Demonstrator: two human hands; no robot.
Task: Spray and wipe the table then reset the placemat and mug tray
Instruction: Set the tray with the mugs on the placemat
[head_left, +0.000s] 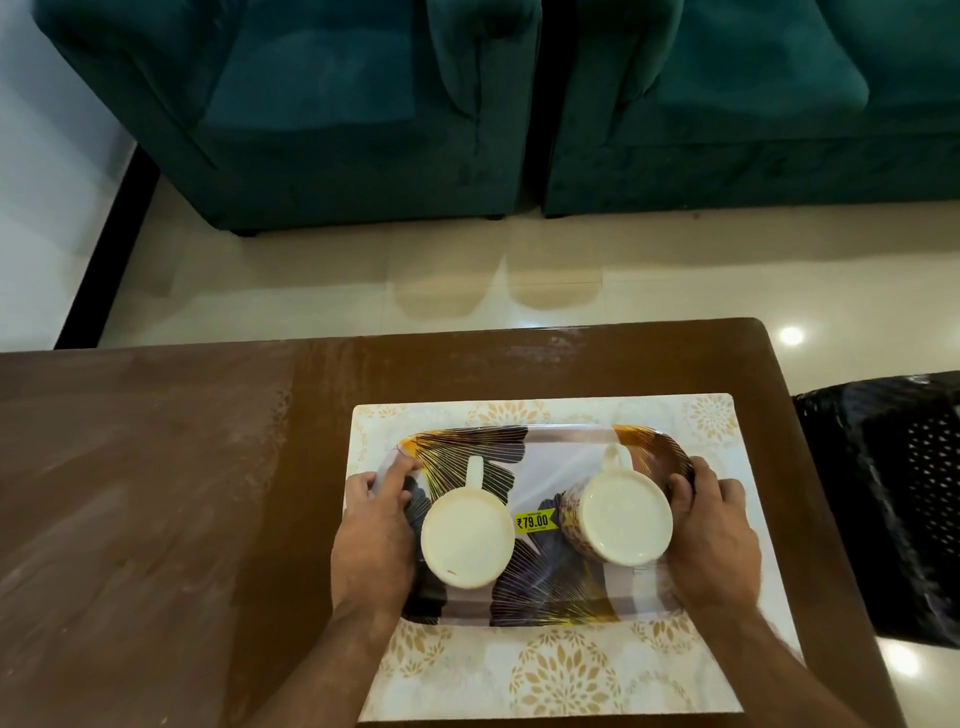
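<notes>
On the placemat (545, 670) sits the tray (540, 441), both mugs aboard; left hand (376, 530) and right hand (711, 530) grip its ends. Table (156, 493) shows streaks (probably wiped), so the reset looks nearly complete.

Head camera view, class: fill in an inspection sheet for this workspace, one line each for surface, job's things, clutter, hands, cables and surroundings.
Surface: brown wooden table, pale streaks across the top and far edge.
Job's things: floral placemat lies flat on the table; patterned tray rests on it, bearing a left mug and right mug, both upright with handles pointing away, and a yellow price sticker between them.
Clutter: nothing seen.
Hands: left hand grips the tray's left end; right hand grips its right end.
Cables: nothing seen.
Surroundings: two green sofa chairs beyond, glossy tiled floor, black perforated chair at right.
</notes>
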